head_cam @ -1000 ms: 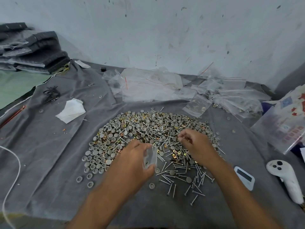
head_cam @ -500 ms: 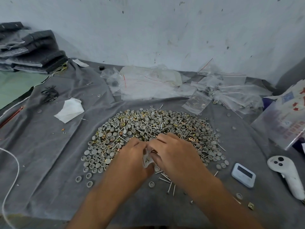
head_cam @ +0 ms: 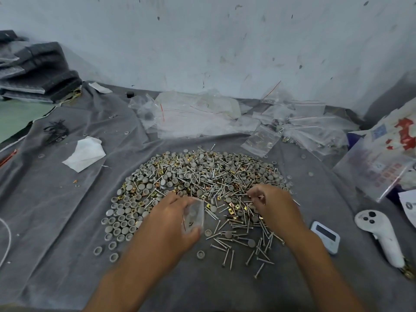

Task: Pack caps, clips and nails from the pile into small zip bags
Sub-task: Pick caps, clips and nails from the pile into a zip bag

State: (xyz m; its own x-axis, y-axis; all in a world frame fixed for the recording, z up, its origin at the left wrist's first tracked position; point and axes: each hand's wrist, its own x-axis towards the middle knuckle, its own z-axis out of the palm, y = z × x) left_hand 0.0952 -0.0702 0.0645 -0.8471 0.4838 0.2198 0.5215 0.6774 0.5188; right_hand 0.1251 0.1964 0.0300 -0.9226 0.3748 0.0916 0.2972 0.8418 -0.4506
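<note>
1. My left hand (head_cam: 173, 219) is gripping a small zip bag (head_cam: 194, 214) between thumb and curled fingers, holding it upright just above the near edge of the pile (head_cam: 200, 176); something small seems to be lying inside it, though I cannot tell what.
2. My right hand (head_cam: 273, 207) is pinching narrowly at the pile's right side, fingertips closed on what looks like a thin nail (head_cam: 255, 195); blur is keeping me from being sure it is lifted clear.
3. The bag is feeling like it should: thin, limp, slippery film, so I am judging it best held near the mouth, where the zip strip is giving some stiffness.
4. The nails are likely stiff, light and pointed, best taken by the shank; the tips could be pricking through the film.
5. The grey caps (head_cam: 126, 218) are lying mostly to the left of my left hand, and brass clips (head_cam: 231, 207) are sitting between my two hands, all on the grey cloth over the counter (head_cam: 56, 221).
6. Loose nails are spreading toward me, below my right hand.
7. Farther back, bags (head_cam: 299, 124) are lying near the wall.
</note>
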